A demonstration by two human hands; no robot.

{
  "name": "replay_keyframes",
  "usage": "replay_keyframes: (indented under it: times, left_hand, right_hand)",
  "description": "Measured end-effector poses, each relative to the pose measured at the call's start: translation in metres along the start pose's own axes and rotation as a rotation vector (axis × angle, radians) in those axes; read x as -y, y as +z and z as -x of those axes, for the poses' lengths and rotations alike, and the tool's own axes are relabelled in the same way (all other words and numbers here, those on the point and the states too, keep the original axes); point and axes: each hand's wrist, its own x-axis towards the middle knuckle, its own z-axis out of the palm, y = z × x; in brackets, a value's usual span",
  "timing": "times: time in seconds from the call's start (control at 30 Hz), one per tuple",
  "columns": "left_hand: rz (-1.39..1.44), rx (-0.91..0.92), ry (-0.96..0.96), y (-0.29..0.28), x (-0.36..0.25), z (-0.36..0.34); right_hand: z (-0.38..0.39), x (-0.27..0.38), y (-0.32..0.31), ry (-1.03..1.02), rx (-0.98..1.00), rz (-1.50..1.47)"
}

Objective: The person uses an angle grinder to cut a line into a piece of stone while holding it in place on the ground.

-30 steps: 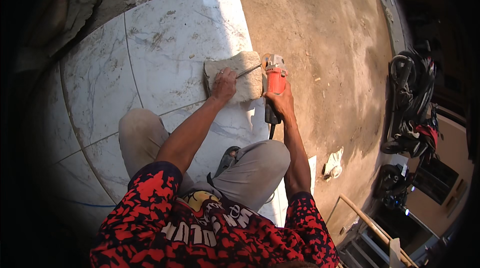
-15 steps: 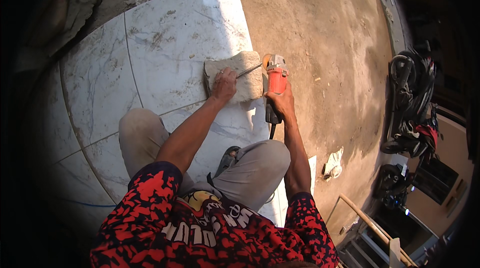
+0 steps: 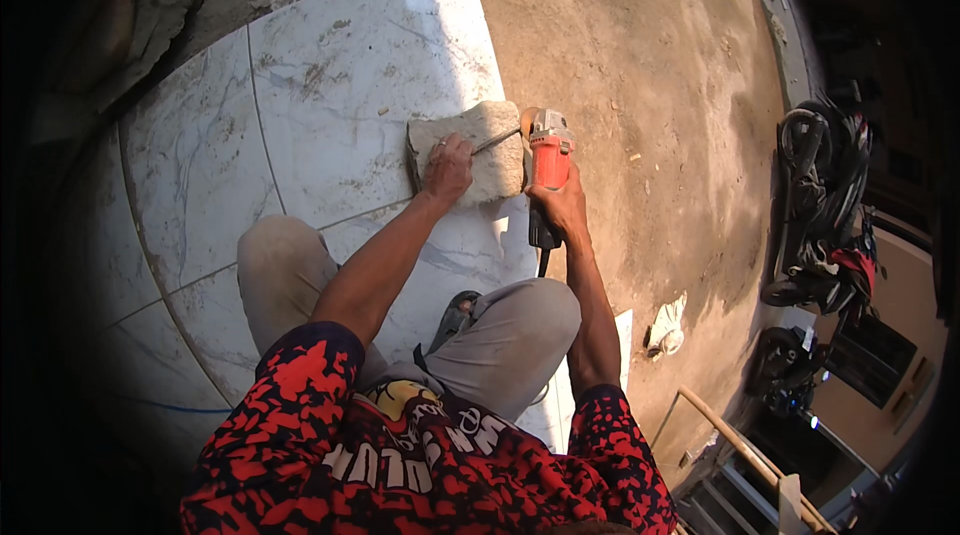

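Note:
My right hand (image 3: 563,200) grips a red angle grinder (image 3: 551,163) with a grey metal head and a black tail. The grinder's disc (image 3: 528,121) meets, or nearly meets, the tip of a thin dark metal rod (image 3: 497,141). Closed around the rod's other end is my left hand (image 3: 449,167), pressed down on a rough pale stone block (image 3: 495,175). The rod lies slantwise across the block. Under the block are white marbled tiles (image 3: 350,85), dusty with dirt, and the block sits at their right edge.
Bare brown ground (image 3: 640,135) runs along the right of the tiles. A crumpled white bag (image 3: 667,327) lies on it. Motorbikes (image 3: 825,185) stand at the far right, with a wooden pole (image 3: 730,435) at the lower right. My bent knees (image 3: 525,335) are close below the block.
The grinder and my right hand have shifted very slightly to the left. My left hand, the rod and the block look almost unmoved.

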Motion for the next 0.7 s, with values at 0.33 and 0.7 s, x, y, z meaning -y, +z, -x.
replay_keyframes:
  times: [0.33, 0.7]
  left_hand:
    - [-0.016, 0.012, 0.008, 0.0007, -0.0001, -0.0003]
    - [0.004, 0.025, 0.000, 0.0006, 0.0006, -0.0004]
  right_hand:
    - [-0.0032, -0.0035, -0.0010, -0.033, -0.008, -0.014]
    - [-0.0062, -0.0020, -0.0037, 0.022, 0.009, -0.011]
